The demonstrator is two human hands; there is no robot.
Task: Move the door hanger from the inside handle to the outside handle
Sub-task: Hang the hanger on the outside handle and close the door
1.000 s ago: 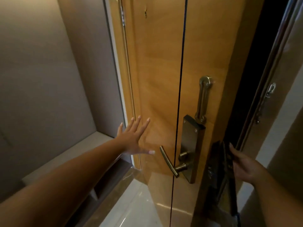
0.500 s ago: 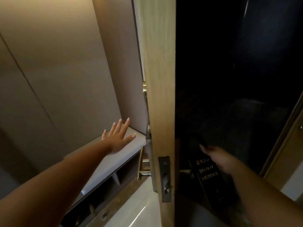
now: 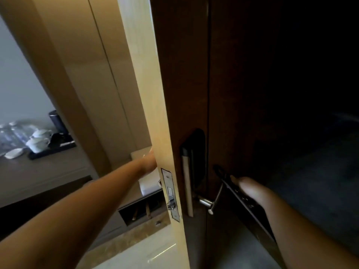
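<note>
The wooden door [image 3: 153, 105] stands ajar, its pale edge with the latch plate [image 3: 171, 195] facing me. On its dark outer face sits a lock plate with the silver outside handle [image 3: 210, 202]. My right hand [image 3: 252, 191] grips the long black door hanger [image 3: 242, 200], whose upper end reaches up just right of that handle; whether it touches the handle is unclear. My left hand [image 3: 150, 162] reaches behind the door's inner side, with most of its fingers hidden by the door edge. The inside handle is hidden.
To the left, a counter [image 3: 42, 171] carries a black tray with white cups [image 3: 38, 141] and bottles. A low bench with an open shelf [image 3: 141, 208] stands behind the door. The floor below is glossy marble [image 3: 136, 253]. The corridor at right is dark.
The view has swung further round to the door's outer face. My right hand has raised the hanger beside the outside handle. My left hand has gone behind the door's edge.
</note>
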